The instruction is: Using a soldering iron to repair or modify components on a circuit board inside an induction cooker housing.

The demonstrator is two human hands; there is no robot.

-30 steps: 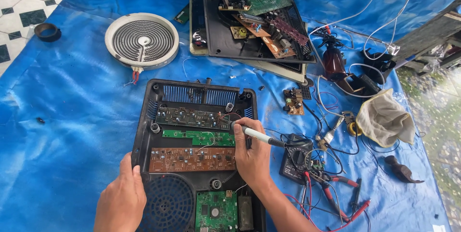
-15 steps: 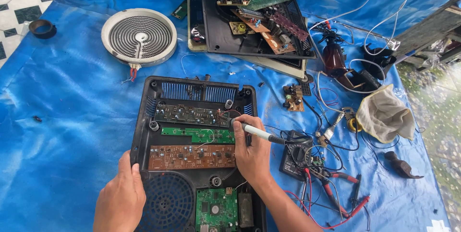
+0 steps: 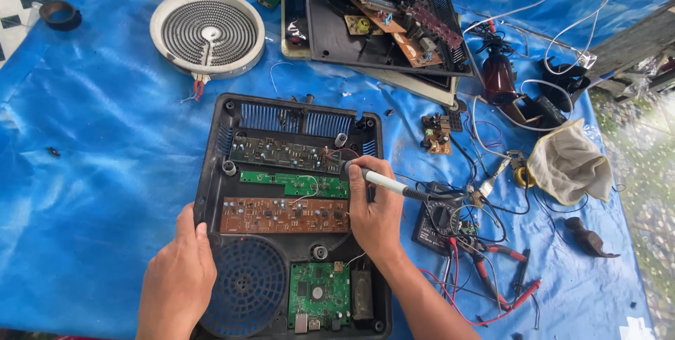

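Blue tarpaulin [image 3: 84, 171] covers the tabletop in the head view. On it lies an opened black casing [image 3: 211, 192], its cover already off and three long circuit boards bared; the round heating coil [image 3: 208, 33] lies apart beyond it. The right hand [image 3: 376, 213] pinches a white soldering iron [image 3: 383, 182] in its fingers, tip at the green board [image 3: 295, 184]. The left hand [image 3: 177, 280] rests with fingers spread on the casing's near-left edge. Boards remain mounted; reassembly seems far off.

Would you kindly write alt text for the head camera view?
The right hand holds a soldering iron to circuit boards inside an open black appliance casing, steadied by the left hand, on a blue tarp beside a round heating coil.
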